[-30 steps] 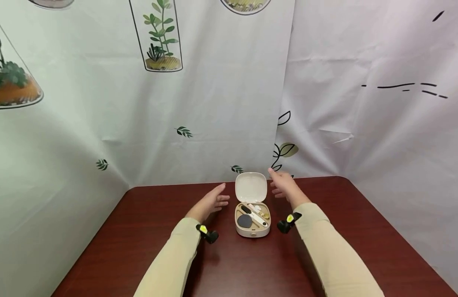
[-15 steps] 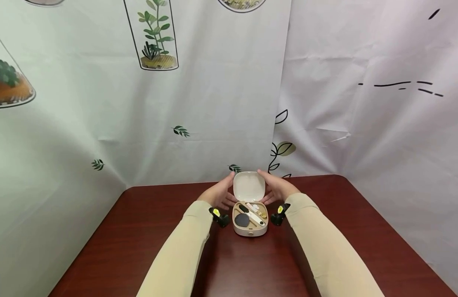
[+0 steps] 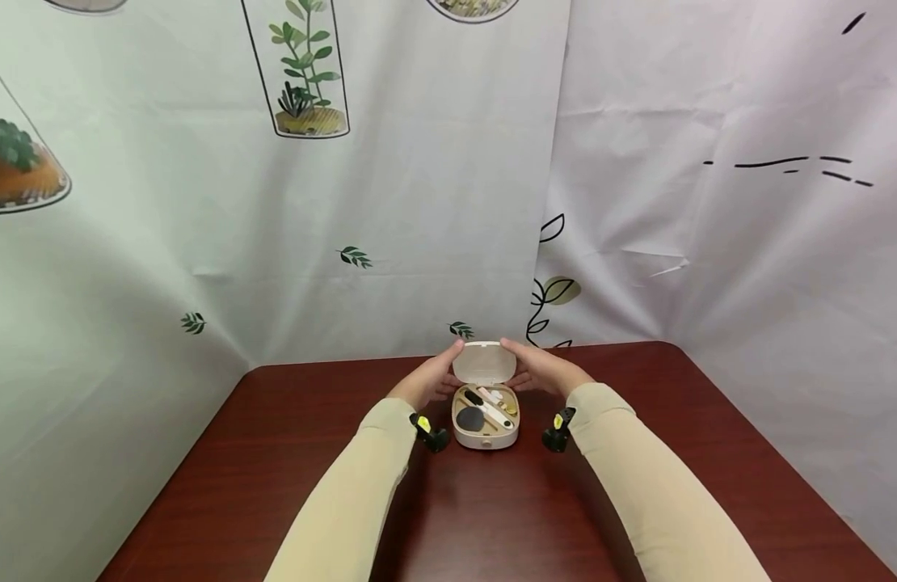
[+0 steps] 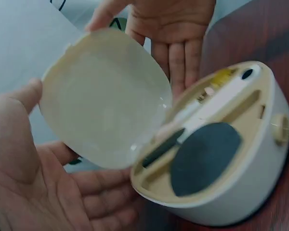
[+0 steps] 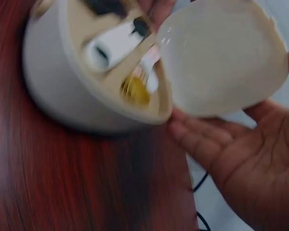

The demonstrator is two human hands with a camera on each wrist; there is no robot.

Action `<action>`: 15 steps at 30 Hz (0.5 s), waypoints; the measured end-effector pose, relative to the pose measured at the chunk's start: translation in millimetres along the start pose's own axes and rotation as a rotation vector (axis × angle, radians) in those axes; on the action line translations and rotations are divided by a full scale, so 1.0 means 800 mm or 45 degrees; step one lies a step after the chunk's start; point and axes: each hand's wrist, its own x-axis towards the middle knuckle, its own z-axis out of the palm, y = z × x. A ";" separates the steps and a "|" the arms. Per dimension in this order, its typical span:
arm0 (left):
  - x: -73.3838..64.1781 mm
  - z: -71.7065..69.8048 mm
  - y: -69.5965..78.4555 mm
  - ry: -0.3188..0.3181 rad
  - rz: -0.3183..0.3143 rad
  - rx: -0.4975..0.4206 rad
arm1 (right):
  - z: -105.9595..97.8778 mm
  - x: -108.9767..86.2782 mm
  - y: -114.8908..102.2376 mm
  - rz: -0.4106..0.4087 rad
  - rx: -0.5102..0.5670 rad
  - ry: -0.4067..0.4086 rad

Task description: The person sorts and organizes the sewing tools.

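Observation:
A small cream case (image 3: 486, 440) stands on the table with its rounded lid (image 3: 485, 364) raised. My left hand (image 3: 428, 380) grips the lid's left edge, thumb at the rim and index finger behind it in the left wrist view. At the opposite edge my right hand (image 3: 546, 368) holds the lid likewise, its other fingers close to the case's side. Inside the case's beige tray lie a dark grey round piece (image 4: 204, 159), a white tool (image 4: 226, 98) with a black end, and gold-coloured bits (image 5: 135, 90). The lid's outer face is hidden.
The dark red wooden table (image 3: 310, 485) reaches back to a white cloth backdrop (image 3: 434, 202) printed with plants, close behind the case. In the right wrist view a black cable-like line (image 5: 201, 182) shows past the table edge.
From either side, my hands have come in to the lid and taken hold of it. Over the last half second the case has shifted slightly away from me and the lid has tipped forward.

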 end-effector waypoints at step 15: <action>-0.013 -0.022 -0.042 -0.205 0.256 0.254 | -0.004 -0.018 0.015 -0.187 -0.316 -0.278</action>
